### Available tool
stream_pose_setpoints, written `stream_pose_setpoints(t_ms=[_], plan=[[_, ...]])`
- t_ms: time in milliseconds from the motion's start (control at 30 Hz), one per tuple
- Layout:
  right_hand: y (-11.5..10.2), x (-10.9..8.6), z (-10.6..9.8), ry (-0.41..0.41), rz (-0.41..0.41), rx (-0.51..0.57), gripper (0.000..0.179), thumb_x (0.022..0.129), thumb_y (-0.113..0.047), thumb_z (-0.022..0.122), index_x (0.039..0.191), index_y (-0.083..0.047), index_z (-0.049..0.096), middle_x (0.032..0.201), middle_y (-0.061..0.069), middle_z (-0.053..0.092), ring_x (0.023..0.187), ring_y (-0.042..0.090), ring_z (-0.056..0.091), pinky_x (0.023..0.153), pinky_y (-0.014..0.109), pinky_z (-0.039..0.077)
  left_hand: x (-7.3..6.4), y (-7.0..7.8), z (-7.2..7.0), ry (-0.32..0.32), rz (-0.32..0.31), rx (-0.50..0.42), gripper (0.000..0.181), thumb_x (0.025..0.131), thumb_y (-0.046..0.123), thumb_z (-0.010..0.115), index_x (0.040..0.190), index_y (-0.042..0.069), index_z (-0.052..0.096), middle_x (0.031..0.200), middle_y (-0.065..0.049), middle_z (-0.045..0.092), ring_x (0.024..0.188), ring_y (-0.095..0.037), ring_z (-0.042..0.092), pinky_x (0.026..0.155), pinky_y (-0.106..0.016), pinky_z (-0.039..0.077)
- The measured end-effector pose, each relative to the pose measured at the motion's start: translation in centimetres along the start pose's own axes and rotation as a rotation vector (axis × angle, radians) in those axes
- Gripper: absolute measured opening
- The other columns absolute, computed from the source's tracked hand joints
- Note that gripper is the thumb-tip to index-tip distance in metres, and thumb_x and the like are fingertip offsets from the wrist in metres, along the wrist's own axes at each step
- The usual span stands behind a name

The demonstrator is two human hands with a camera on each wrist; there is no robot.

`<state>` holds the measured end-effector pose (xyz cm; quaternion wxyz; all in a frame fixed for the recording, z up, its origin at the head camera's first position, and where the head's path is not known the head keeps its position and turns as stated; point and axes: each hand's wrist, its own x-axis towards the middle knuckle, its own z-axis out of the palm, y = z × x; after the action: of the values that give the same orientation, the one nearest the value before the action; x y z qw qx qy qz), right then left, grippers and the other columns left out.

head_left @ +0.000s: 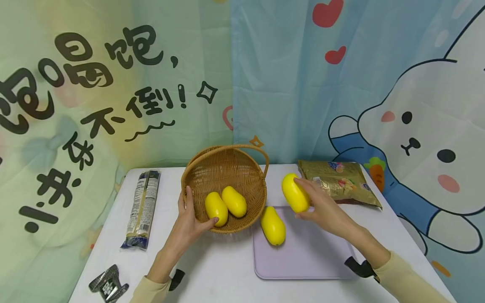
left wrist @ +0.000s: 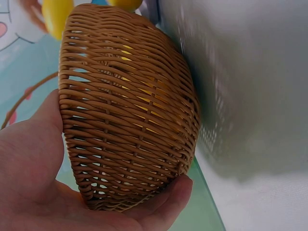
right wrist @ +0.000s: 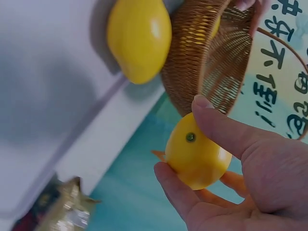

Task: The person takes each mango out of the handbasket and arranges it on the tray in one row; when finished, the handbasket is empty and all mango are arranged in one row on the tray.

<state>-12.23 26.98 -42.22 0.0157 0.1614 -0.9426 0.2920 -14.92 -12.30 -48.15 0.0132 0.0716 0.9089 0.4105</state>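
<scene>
My left hand [head_left: 190, 225] grips the near left rim of a brown wicker basket [head_left: 206, 176], thumb over the edge. The basket is tilted, its mouth facing me. In it lie two yellow mangoes, one [head_left: 216, 209] beside the thumb and another [head_left: 234, 202] next to it. My right hand [head_left: 327, 212] holds a third mango [head_left: 294, 192] above the tray, right of the basket; the right wrist view shows thumb and fingers around this mango [right wrist: 198, 156], its small green stem spot visible. One more mango [head_left: 273, 226] lies on the lilac tray [head_left: 303, 261], near the basket.
A long clear-wrapped packet [head_left: 142, 206] lies at the left of the white table, with a small black-and-silver packet [head_left: 108, 284] nearer me. A gold bag [head_left: 341, 181] lies at the back right, behind the tray. Printed curtains [head_left: 273, 84] hang behind the table.
</scene>
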Motion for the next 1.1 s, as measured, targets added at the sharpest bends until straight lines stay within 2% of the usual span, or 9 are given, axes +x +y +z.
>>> stream_pose_setpoints(t_ms=[167,333,467,567,700,933,1100], plan=[[1.3,-0.9,1.7,-0.021,0.025,0.015,0.094,0.082,-0.012,0.085,0.159,-0.011,0.032,0.162,0.020,0.033,0.142,0.042,0.040,0.107,0.063,0.043,0.0,-0.2,0.1,-0.001,0.004,0.007,0.127,0.084,0.043,0.083,0.162,0.006,-0.010,0.166,-0.031,-0.010,0.121,-0.054,0.057,0.087,-0.050,0.056],[2.3,-1.7,3.2,-0.026,0.018,0.028,0.094,0.079,-0.010,0.087,0.157,-0.006,0.035,0.158,0.021,0.039,0.140,0.043,0.044,0.106,0.060,0.045,0.0,-0.2,0.1,-0.003,0.005,0.006,0.127,0.084,0.043,0.082,0.162,0.007,-0.011,0.166,-0.030,-0.011,0.123,-0.054,0.055,0.089,-0.051,0.056],[2.7,-2.1,4.2,-0.037,0.046,0.047,0.095,0.076,-0.009,0.089,0.156,-0.004,0.036,0.156,0.023,0.040,0.139,0.045,0.044,0.108,0.061,0.042,0.0,0.0,-0.1,-0.008,-0.005,-0.002,0.127,0.084,0.043,0.083,0.163,0.009,-0.011,0.167,-0.027,-0.012,0.122,-0.052,0.057,0.087,-0.048,0.057],[2.9,-2.4,4.9,-0.049,0.061,0.058,0.096,0.076,-0.010,0.089,0.156,-0.003,0.036,0.156,0.024,0.040,0.138,0.046,0.044,0.108,0.062,0.042,0.0,0.0,-0.1,-0.010,-0.010,-0.005,0.127,0.083,0.043,0.083,0.163,0.010,-0.011,0.167,-0.027,-0.012,0.118,-0.051,0.060,0.081,-0.045,0.057],[2.8,-2.7,5.4,-0.060,0.070,0.056,0.097,0.075,-0.011,0.090,0.155,-0.003,0.036,0.156,0.024,0.041,0.137,0.045,0.046,0.107,0.060,0.044,0.0,-0.1,-0.1,-0.010,-0.014,-0.003,0.127,0.083,0.043,0.083,0.163,0.011,-0.011,0.167,-0.027,-0.012,0.114,-0.050,0.062,0.077,-0.042,0.057],[2.8,-2.8,5.9,-0.069,0.095,0.067,0.098,0.076,-0.015,0.090,0.156,-0.004,0.036,0.155,0.023,0.043,0.136,0.043,0.048,0.103,0.057,0.048,0.0,-0.2,0.0,-0.001,-0.006,0.000,0.127,0.084,0.042,0.083,0.163,0.009,-0.011,0.166,-0.028,-0.010,0.121,-0.053,0.057,0.087,-0.049,0.057],[2.8,-3.0,6.4,-0.069,0.089,0.072,0.098,0.075,-0.019,0.091,0.155,-0.002,0.037,0.153,0.023,0.045,0.137,0.043,0.047,0.108,0.058,0.043,0.1,-0.3,0.1,0.007,0.002,0.003,0.126,0.084,0.041,0.083,0.163,0.008,-0.010,0.166,-0.029,-0.010,0.118,-0.053,0.059,0.082,-0.047,0.057]])
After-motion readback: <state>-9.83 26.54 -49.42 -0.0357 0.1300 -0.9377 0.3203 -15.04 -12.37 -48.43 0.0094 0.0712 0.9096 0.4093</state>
